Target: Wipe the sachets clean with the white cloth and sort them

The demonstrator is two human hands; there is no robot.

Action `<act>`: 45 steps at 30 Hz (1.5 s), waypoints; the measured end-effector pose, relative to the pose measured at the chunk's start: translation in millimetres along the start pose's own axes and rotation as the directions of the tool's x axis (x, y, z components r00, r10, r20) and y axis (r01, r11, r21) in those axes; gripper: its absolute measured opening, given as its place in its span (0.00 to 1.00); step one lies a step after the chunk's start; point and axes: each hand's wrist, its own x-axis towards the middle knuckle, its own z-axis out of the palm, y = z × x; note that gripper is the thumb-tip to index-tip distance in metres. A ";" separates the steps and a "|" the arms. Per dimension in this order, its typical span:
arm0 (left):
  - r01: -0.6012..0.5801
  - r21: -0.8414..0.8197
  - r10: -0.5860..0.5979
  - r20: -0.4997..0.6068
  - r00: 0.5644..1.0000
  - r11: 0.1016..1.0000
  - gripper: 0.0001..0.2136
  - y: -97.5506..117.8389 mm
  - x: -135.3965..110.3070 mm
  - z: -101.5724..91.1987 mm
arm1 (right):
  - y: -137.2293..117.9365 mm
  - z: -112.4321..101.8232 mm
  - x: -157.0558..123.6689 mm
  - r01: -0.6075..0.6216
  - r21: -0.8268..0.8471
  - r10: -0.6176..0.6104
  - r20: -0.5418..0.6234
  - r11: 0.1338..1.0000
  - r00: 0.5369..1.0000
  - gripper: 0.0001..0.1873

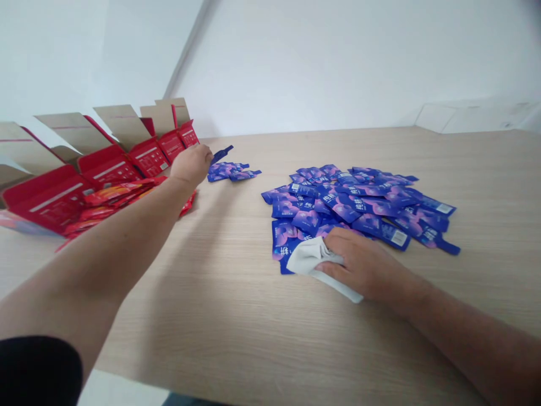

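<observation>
My left hand point(192, 163) reaches far forward and pinches a blue sachet point(222, 153) just above a small stack of blue sachets point(230, 171). My right hand point(363, 264) rests on the table, fingers closed over a white cloth point(306, 259) at the near edge of a large pile of blue sachets point(359, 203).
A row of open red cartons point(110, 160) with raised cardboard flaps stands at the left, with red sachets point(110, 197) spilled in front of them. The wooden table point(236, 304) ends near me. White walls rise behind it.
</observation>
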 end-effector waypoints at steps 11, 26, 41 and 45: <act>-0.223 -0.246 0.283 0.244 0.928 0.943 0.11 62.2 -102.6 23.8 | 0.4 -4.1 1.4 0.039 0.010 -0.039 0.004 0.999 0.999 0.09; -0.597 -0.231 0.638 0.341 0.690 0.768 0.15 155.0 -106.3 37.2 | 5.3 -0.9 4.0 0.096 0.004 -0.096 -0.016 0.995 0.995 0.10; -0.637 -0.099 0.602 0.464 0.650 0.764 0.21 178.0 -88.3 45.9 | 5.2 -1.3 4.9 0.139 0.000 -0.139 -0.003 0.990 0.990 0.10; -0.600 -0.115 0.571 0.491 0.658 0.792 0.22 175.7 -84.9 49.3 | 6.1 -0.9 5.4 0.139 0.008 -0.139 0.002 0.990 0.990 0.11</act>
